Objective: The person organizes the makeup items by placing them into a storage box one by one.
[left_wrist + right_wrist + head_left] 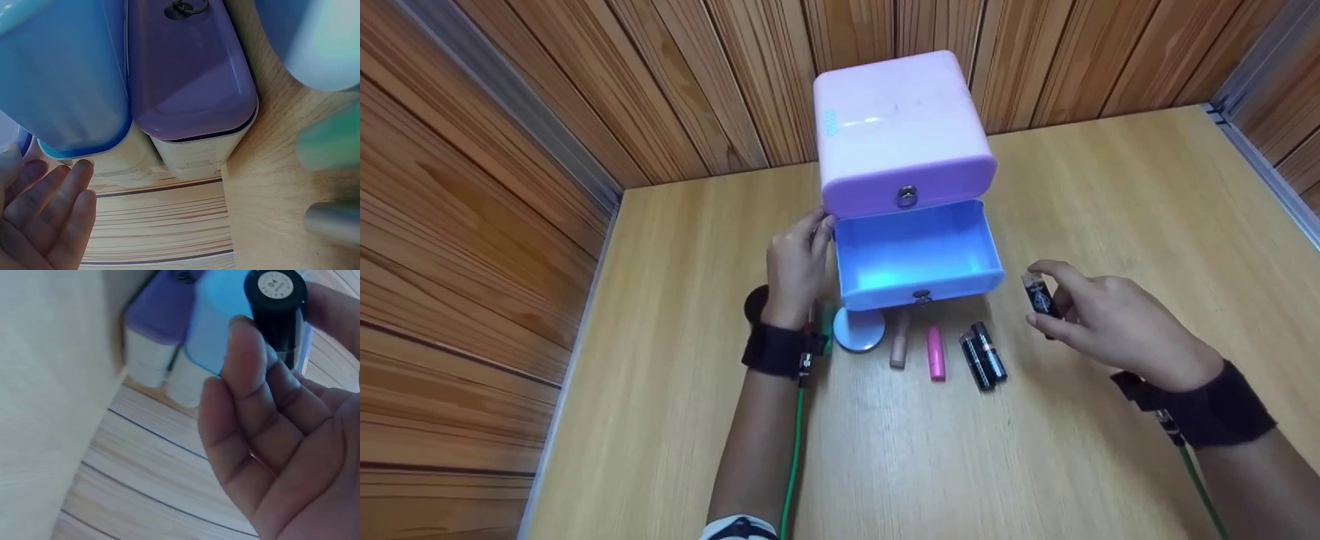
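Observation:
A small pink and purple chest (pixel 907 127) stands at the back of the table, with its blue drawer (pixel 919 251) pulled out. My left hand (pixel 799 262) is at the chest's left side, near the drawer's back corner. Its fingers (pixel 70 205) look loosely extended in the left wrist view; whether they touch the chest is hard to tell. Right of the drawer, my right hand (pixel 1117 315) pinches a black lipstick tube (pixel 1039 295) between thumb and fingers, above the table. The right wrist view shows the lipstick's round label (pixel 275 284), marked 04.
In front of the drawer lie a round white compact (pixel 859 330), a mauve tube (pixel 898 345), a pink tube (pixel 936 354) and two black tubes (pixel 982 356). A green item (pixel 828 330) and a dark round thing (pixel 755 306) lie beside my left wrist. Wooden walls enclose the table.

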Tool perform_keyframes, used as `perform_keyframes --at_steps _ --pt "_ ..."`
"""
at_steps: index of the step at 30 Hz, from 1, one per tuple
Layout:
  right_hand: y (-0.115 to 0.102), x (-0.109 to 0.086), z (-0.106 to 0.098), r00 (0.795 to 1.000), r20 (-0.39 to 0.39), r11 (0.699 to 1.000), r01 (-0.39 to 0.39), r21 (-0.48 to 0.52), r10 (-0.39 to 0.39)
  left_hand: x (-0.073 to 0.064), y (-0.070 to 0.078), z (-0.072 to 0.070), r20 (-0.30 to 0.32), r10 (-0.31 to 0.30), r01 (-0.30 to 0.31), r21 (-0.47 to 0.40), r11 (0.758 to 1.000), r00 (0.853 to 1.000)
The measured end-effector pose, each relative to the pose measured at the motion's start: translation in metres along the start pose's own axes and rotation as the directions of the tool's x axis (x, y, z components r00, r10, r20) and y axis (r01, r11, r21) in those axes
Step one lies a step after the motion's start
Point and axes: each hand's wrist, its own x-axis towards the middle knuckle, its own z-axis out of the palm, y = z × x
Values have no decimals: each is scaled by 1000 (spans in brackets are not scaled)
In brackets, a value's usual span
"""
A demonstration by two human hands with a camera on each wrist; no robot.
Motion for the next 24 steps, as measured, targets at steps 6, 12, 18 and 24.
perform_keyframes --at_steps 6,12,18,24 --pt "-15 25 -1 985 -137 993 112 47 -104 -1 0 2 4 10 -10 -13 1000 1000" --pt "-29 53 0 978 -164 984 149 97 -132 -1 1 2 10 11 -10 -17 1000 1000" --pt "-38 79 4 975 -153 977 181 117 -162 0 0 0 24 -14 15 -21 1000 1000" --pt "-46 103 12 968 -171 968 209 138 -185 0 -1 -1 23 -18 18 -19 1000 1000"
